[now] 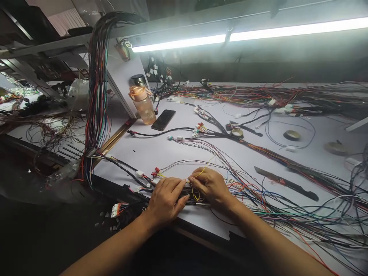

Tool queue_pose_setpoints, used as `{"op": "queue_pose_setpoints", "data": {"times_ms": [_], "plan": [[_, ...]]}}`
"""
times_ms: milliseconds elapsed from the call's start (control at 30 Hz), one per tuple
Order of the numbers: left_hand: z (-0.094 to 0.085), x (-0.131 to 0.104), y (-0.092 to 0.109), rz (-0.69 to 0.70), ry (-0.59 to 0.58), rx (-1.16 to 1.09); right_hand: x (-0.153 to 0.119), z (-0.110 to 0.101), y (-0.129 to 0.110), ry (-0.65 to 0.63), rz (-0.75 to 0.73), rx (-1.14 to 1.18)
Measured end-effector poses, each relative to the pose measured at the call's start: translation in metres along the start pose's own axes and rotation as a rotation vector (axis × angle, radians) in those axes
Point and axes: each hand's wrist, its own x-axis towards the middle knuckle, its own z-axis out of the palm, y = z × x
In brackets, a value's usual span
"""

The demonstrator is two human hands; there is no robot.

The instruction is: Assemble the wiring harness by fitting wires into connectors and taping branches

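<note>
Near the front edge of the white table, my left hand (pixel 168 197) rests over a dark wire bundle (pixel 198 198), its fingers bent round it. Thumb and index finger of my right hand (pixel 209 186) are pinched on a thin yellow wire (pixel 205 167), close to the left fingertips. The wire loops below the right fingers and rises above them. Red connectors (pixel 155 171) and white connectors (pixel 140 173) lie to the left of my hands. An orange and white connector (pixel 115 210) hangs at the table's edge.
A bottle (pixel 143 103) and a phone (pixel 163 119) stand and lie at the back left. Tape rolls (pixel 237 133), a dark blade-like tool (pixel 287 183) and long wire bundles cover the right side. A thick wire bunch (pixel 97 88) hangs at the left.
</note>
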Motion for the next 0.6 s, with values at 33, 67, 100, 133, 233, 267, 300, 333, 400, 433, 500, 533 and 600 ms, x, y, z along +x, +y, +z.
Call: {"op": "queue_pose_setpoints", "data": {"times_ms": [33, 67, 100, 133, 233, 267, 300, 333, 400, 433, 500, 533, 600], "plan": [[-0.001, 0.001, -0.001, 0.001, 0.003, -0.006, 0.000, 0.000, 0.000, 0.011, 0.009, 0.006], [-0.003, 0.003, -0.004, 0.001, 0.006, -0.022, 0.000, 0.001, 0.000, 0.020, 0.015, 0.011], [-0.005, 0.007, -0.008, -0.005, 0.013, -0.042, 0.000, 0.001, 0.000, 0.027, 0.018, 0.016], [-0.007, 0.012, -0.014, -0.022, 0.023, -0.056, 0.000, 0.001, 0.000, 0.032, 0.018, 0.020], [-0.012, 0.033, -0.038, -0.141, 0.022, 0.006, 0.000, 0.001, 0.001, 0.024, -0.003, 0.020], [-0.013, 0.041, -0.047, -0.189, -0.028, 0.051, 0.000, 0.000, 0.000, 0.020, -0.008, 0.013], [-0.013, 0.049, -0.056, -0.229, -0.096, 0.092, 0.000, 0.000, 0.000, 0.016, -0.011, 0.003], [-0.013, 0.056, -0.065, -0.250, -0.190, 0.121, 0.000, -0.001, -0.001, 0.015, -0.013, -0.009], [-0.011, 0.070, -0.081, -0.250, -0.345, 0.168, 0.000, -0.002, -0.003, 0.018, -0.025, -0.034], [-0.010, 0.077, -0.088, -0.231, -0.389, 0.187, 0.000, -0.002, -0.004, 0.019, -0.036, -0.047], [-0.008, 0.091, -0.100, -0.202, -0.435, 0.181, 0.001, -0.002, -0.004, 0.023, -0.058, -0.072], [-0.008, 0.098, -0.104, -0.216, -0.449, 0.148, 0.001, -0.002, -0.004, 0.022, -0.063, -0.085], [-0.007, 0.112, -0.109, -0.273, -0.446, 0.001, 0.002, -0.001, -0.002, 0.016, -0.067, -0.102]]}}
